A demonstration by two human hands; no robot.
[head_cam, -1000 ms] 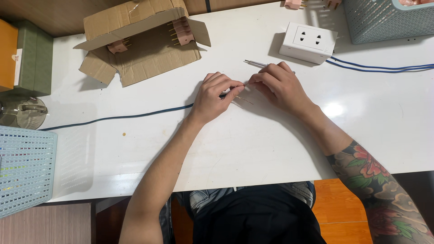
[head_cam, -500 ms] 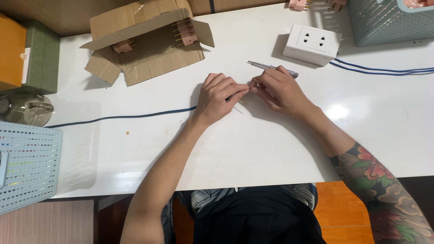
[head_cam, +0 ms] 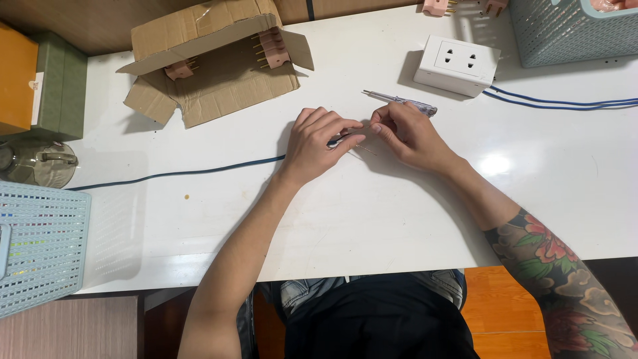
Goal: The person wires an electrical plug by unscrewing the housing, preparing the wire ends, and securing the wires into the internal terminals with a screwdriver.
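While the left hand (head_cam: 319,143) pinches the blue cable's (head_cam: 179,174) end, the right hand (head_cam: 407,133) (fingers curled) plucks its thin wire strands (head_cam: 364,149).

An opened brown cardboard box (head_cam: 212,66) lies flattened at the tabletop's (head_cam: 372,226) far left. An orange box (head_cam: 14,80) and a green box (head_cam: 63,90) stand beside it.
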